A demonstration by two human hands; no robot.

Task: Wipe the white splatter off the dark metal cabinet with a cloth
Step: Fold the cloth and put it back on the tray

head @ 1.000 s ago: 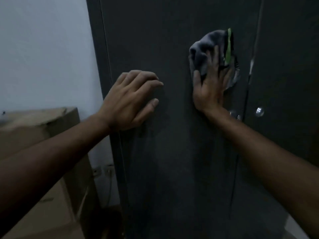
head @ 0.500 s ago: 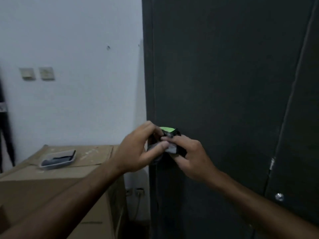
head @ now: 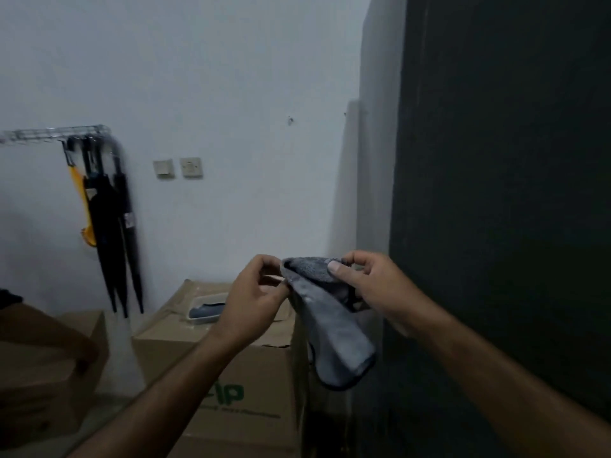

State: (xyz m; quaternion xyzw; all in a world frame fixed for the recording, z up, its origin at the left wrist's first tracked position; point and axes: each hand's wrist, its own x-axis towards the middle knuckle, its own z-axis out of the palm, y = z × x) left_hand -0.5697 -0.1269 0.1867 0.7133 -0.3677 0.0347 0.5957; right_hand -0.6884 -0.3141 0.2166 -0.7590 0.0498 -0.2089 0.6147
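A grey cloth with a dark hem hangs between my two hands, in front of the cabinet's left edge. My left hand pinches its upper left corner. My right hand pinches the upper right part, thumb on top of the fabric. The dark metal cabinet fills the right side of the view. No white splatter shows on the part of the cabinet in view. Neither hand touches the cabinet.
A cardboard box stands left of the cabinet with a small plastic tray on top. More boxes sit at lower left. Folded umbrellas hang from a rack on the white wall, near two wall switches.
The view has swung left, away from the cabinet front. My right hand took the cloth off the door; both hands now hold it spread and hanging instead of bunched.
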